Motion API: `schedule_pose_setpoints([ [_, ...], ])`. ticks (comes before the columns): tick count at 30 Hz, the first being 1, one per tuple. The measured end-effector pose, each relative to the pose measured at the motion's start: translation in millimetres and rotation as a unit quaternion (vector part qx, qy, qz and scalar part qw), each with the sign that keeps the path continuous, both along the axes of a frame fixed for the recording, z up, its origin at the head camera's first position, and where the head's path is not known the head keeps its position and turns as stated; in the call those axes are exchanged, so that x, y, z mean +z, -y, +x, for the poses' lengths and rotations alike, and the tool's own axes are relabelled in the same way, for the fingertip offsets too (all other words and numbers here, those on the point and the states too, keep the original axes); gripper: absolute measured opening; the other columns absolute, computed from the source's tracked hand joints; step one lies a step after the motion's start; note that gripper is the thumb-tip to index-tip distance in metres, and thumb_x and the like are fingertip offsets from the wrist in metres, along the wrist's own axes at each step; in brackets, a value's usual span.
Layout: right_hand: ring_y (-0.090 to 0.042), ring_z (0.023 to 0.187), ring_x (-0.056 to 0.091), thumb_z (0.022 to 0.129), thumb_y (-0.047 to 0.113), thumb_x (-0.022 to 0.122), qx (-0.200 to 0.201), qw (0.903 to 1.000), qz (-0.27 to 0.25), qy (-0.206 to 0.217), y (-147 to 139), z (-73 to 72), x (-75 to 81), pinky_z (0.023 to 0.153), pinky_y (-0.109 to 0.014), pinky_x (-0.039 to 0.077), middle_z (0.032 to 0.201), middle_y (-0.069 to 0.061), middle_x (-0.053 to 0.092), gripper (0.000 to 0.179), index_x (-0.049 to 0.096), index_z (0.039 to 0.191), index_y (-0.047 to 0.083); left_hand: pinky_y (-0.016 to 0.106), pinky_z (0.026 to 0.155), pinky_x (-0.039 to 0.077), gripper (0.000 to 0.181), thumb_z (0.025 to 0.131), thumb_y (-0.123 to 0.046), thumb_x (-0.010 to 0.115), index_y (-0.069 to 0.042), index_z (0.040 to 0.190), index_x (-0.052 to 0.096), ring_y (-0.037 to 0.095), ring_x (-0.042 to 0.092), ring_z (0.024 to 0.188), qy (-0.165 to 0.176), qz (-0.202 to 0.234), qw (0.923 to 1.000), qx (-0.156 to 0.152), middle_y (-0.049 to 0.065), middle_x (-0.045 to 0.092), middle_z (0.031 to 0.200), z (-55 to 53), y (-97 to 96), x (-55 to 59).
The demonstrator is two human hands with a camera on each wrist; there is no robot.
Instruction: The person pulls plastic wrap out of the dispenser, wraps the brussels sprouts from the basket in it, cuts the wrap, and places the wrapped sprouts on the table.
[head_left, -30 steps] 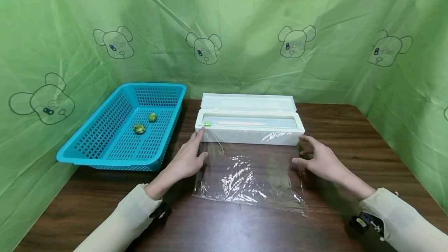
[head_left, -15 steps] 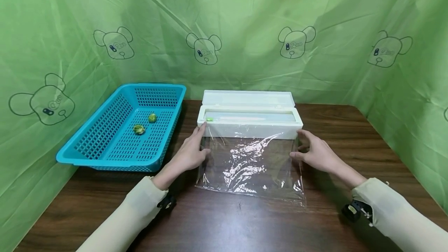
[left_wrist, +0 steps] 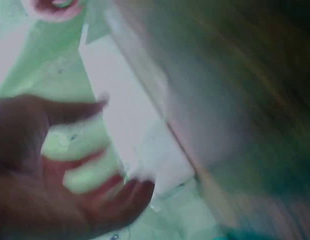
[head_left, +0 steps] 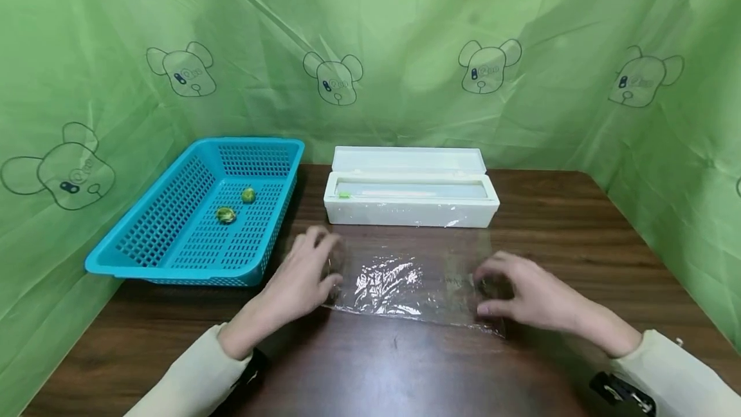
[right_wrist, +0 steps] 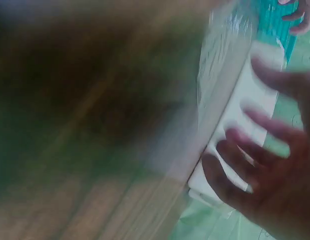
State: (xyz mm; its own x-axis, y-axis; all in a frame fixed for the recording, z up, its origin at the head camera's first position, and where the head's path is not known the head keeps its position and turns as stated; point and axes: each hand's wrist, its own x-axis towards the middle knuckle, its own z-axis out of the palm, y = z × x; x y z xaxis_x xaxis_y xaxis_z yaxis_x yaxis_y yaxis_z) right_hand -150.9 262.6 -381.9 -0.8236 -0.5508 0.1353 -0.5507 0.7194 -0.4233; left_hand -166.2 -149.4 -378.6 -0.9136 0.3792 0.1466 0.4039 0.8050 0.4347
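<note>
The fingers of the left hand (head_left: 301, 282) are loosely bent, thumb apart, in front of the left end of the white box (head_left: 411, 213). Those of the right hand (head_left: 532, 291) curve likewise, thumb apart, in front of the box's right end. Both wrist views, though blurred, show a gap between thumb and fingers. The plastic wrap (head_left: 388, 285) lies between the two hands in front of the box, one side edge by each set of fingers; I cannot tell whether they touch it.

Behind the box hangs a green curtain (head_left: 405, 108) printed with animal heads. Under the box spreads a brown wooden table (head_left: 405, 378). To the box's left stands a blue basket (head_left: 188, 272) with slotted sides. The box's lid (head_left: 408, 159) is tipped back, away from the person. The wrap, clear and shiny, reaches from the box's front toward the person. Left of the box, two small green sprouts (head_left: 226, 215) lie in the basket. A tiny bright green tab (head_left: 344, 195) sits at the left end of the box's opening.
</note>
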Motion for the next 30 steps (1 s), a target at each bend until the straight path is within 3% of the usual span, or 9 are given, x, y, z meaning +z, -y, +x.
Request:
schedule_pose_setpoints([
  [2, -0.012, 0.095, 0.064, 0.081, 0.036, 0.093, 0.059, 0.9982, -0.001, 0.014, 0.3, 5.6, -1.3, 0.081, -0.038, 0.057, 0.107, 0.009, 0.065, 0.036, 0.075, 0.107, 0.020, 0.048, 0.093, 0.052, 0.042, 0.082, -0.016, 0.093, -0.011, 0.118, 0.073, 0.029, 0.054, 0.111, 0.024, -0.018, 0.9984, -0.048, 0.008, 0.060, 0.118, 6.9, 3.2, 2.4],
  [5, -0.007, 0.085, 0.060, 0.082, 0.023, 0.093, 0.107, 0.9941, -0.018, 0.012, -0.4, 7.0, -5.0, 0.071, -0.031, 0.054, 0.099, 0.013, 0.062, 0.023, 0.075, 0.096, 0.024, 0.040, 0.082, 0.050, 0.024, 0.079, -0.015, 0.094, -0.017, 0.093, 0.074, 0.019, 0.056, 0.092, 0.071, -0.034, 0.9927, -0.092, -0.003, 0.061, 0.092, 6.7, 6.2, 1.9],
  [9, -0.004, 0.081, 0.060, 0.084, 0.004, 0.088, 0.131, 0.9905, -0.041, -0.007, -1.0, 3.0, -7.3, 0.067, -0.029, 0.054, 0.093, 0.013, 0.063, 0.025, 0.072, 0.088, 0.023, 0.034, 0.067, 0.050, 0.023, 0.082, -0.007, 0.090, -0.017, 0.078, 0.071, 0.012, 0.055, 0.072, 0.080, -0.042, 0.9900, -0.108, -0.009, 0.059, 0.071, -2.6, 6.8, -3.1],
  [13, -0.003, 0.077, 0.062, 0.088, 0.000, 0.083, 0.113, 0.9924, -0.048, 0.009, -1.2, -1.0, 3.4, 0.066, -0.028, 0.056, 0.088, 0.014, 0.067, 0.023, 0.072, 0.089, 0.020, 0.032, 0.063, 0.050, 0.026, 0.089, -0.005, 0.083, -0.019, 0.073, 0.068, 0.010, 0.055, 0.069, 0.079, -0.037, 0.9913, -0.098, -0.010, 0.058, 0.069, -9.7, 6.4, 0.6],
  [17, -0.005, 0.065, 0.058, 0.091, -0.002, 0.078, 0.056, 0.9971, -0.049, 0.012, -1.5, -9.4, 32.2, 0.056, -0.026, 0.052, 0.082, 0.012, 0.067, 0.021, 0.072, 0.092, 0.018, 0.032, 0.061, 0.053, 0.015, 0.094, -0.002, 0.076, -0.013, 0.086, 0.069, 0.014, 0.058, 0.070, 0.059, 0.010, 0.9959, -0.068, -0.002, 0.064, 0.081, -18.8, 6.4, 27.0],
  [21, -0.008, 0.062, 0.061, 0.093, -0.002, 0.076, -0.014, 0.9980, -0.055, -0.028, 1.7, -26.0, 68.8, 0.052, -0.027, 0.053, 0.081, 0.010, 0.069, 0.019, 0.072, 0.093, 0.016, 0.036, 0.064, 0.053, 0.007, 0.098, -0.002, 0.070, -0.006, 0.094, 0.068, 0.021, 0.059, 0.074, -0.023, 0.066, 0.9974, -0.015, 0.007, 0.065, 0.087, -36.5, 0.8, 64.5],
  [25, -0.016, 0.063, 0.067, 0.099, 0.004, 0.073, -0.077, 0.9914, -0.086, -0.061, 13.2, -45.8, 99.1, 0.053, -0.029, 0.056, 0.086, -0.002, 0.073, 0.003, 0.072, 0.099, 0.008, 0.042, 0.072, 0.047, 0.005, 0.104, -0.008, 0.064, -0.005, 0.100, 0.065, 0.028, 0.056, 0.084, -0.110, 0.101, 0.9862, 0.073, 0.011, 0.061, 0.092, -56.4, -8.1, 96.9],
  [28, -0.021, 0.058, 0.067, 0.102, 0.010, 0.070, -0.121, 0.9818, -0.122, -0.081, 22.0, -58.8, 117.8, 0.048, -0.030, 0.054, 0.090, -0.011, 0.073, 0.008, 0.071, 0.106, 0.003, 0.044, 0.067, 0.046, 0.009, 0.109, -0.015, 0.058, -0.008, 0.108, 0.062, 0.030, 0.057, 0.081, -0.121, 0.128, 0.9757, 0.130, 0.011, 0.061, 0.093, -68.9, -14.5, 117.1],
  [30, -0.024, 0.058, 0.068, 0.104, 0.012, 0.068, -0.151, 0.9725, -0.157, -0.084, 26.1, -65.8, 129.7, 0.046, -0.032, 0.054, 0.095, -0.015, 0.073, 0.013, 0.070, 0.111, 0.002, 0.043, 0.063, 0.045, 0.011, 0.111, -0.020, 0.054, -0.010, 0.113, 0.059, 0.028, 0.057, 0.076, -0.120, 0.146, 0.9703, 0.151, 0.008, 0.063, 0.092, -76.1, -18.4, 127.7],
])
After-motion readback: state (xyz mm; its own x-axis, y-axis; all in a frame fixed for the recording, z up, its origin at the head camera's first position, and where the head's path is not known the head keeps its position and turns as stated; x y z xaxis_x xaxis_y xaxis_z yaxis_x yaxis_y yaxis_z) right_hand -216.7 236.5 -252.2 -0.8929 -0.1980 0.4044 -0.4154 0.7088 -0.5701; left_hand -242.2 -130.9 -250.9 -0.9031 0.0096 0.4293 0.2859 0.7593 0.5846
